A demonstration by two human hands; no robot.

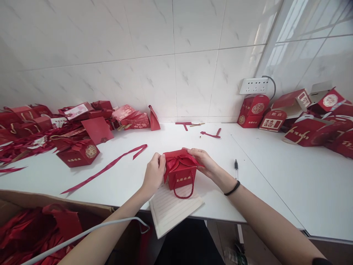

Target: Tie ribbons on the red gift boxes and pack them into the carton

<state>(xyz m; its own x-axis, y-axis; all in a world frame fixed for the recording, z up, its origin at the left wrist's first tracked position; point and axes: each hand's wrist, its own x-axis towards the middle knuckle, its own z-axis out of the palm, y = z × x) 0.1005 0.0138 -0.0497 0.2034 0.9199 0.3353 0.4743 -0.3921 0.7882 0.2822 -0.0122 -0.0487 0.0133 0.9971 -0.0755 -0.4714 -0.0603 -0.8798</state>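
Note:
A small red gift box [181, 178] with gold characters, a ribbon bow on top and a red rope handle hanging down its front is at the table's front edge. My left hand [154, 170] grips the ribbon and the box's upper left side with closed fingers. At the upper right corner, my right hand [202, 162] holds the box, its fingers along the back edge. Under the box lies a lined notebook [176, 209] that juts over the table edge.
Red boxes [79, 151] pile up at the left, others [303, 129] at the right. A long ribbon [110, 165], a pen [236, 165] and red strips [211, 135] lie on the table. An open carton [82, 200] stands at the lower left, crossed by a white cable.

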